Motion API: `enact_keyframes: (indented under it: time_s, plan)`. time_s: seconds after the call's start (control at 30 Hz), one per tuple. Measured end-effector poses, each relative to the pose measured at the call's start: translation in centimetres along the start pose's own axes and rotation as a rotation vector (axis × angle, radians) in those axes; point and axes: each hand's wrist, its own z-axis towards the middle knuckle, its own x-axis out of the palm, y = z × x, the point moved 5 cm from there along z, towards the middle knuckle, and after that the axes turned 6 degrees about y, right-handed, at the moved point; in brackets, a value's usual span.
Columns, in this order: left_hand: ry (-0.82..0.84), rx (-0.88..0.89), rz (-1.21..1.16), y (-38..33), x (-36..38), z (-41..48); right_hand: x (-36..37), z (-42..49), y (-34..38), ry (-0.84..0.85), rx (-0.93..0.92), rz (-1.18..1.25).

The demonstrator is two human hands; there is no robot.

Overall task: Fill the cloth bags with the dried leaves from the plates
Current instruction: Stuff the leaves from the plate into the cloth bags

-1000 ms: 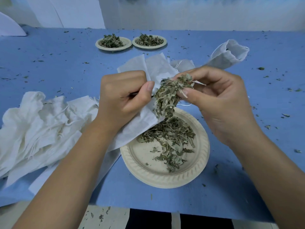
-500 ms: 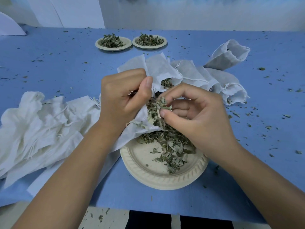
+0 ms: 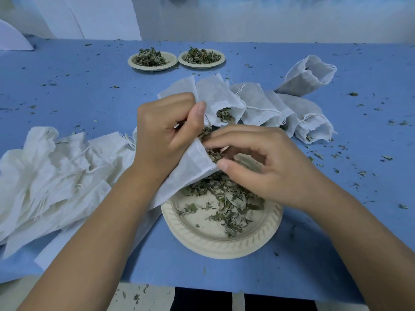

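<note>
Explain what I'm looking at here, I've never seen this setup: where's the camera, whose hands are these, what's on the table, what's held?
There is no machine: a person works bare-handed, and the one camera sits on their head, looking down. The left grip holds a cloth bag open over a plate. The right grip pinches leaves at the bag's mouth; more lie on the plate. On the blue table: empty bags at left, filled bags behind, two full plates far back.

White cloth bag (mouth open) tilts above beige plate holding dried leaves.
</note>
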Motion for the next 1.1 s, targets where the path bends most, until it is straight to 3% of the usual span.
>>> enact_keyframes:
  time_s: [0.13, 0.2, 0.4, 0.6, 0.8, 0.93, 1.1]
  plan:
    - [0.007, 0.018, -0.012, -0.5, 0.2, -0.2, 2.2, 0.0, 0.2, 0.182, -0.063, -0.281]
    - [0.005, 0.02, -0.033, -0.5, 0.3, -0.1, 1.9, 0.1, 0.1, 0.141, -0.074, -0.286]
    - [-0.049, 0.025, -0.068, -0.3, -0.2, 0.0, -0.9, -0.2, 0.5, -0.192, -0.192, -0.134]
    - [0.03, 0.082, -0.073, -1.0, 0.4, -0.2, 1.2, -0.3, 1.0, -0.05, -0.261, -0.276]
    - [-0.005, 0.085, -0.064, -0.9, -0.2, 0.0, -1.4, -0.7, 1.7, -0.136, -0.312, -0.055]
    - [-0.012, 0.082, -0.052, -1.0, -0.2, 0.0, -2.6, -0.4, 0.6, -0.233, -0.207, 0.096]
    - [-0.019, 0.067, -0.042, -0.8, -0.3, 0.0, -1.1, 0.1, -1.3, -0.064, 0.057, 0.157]
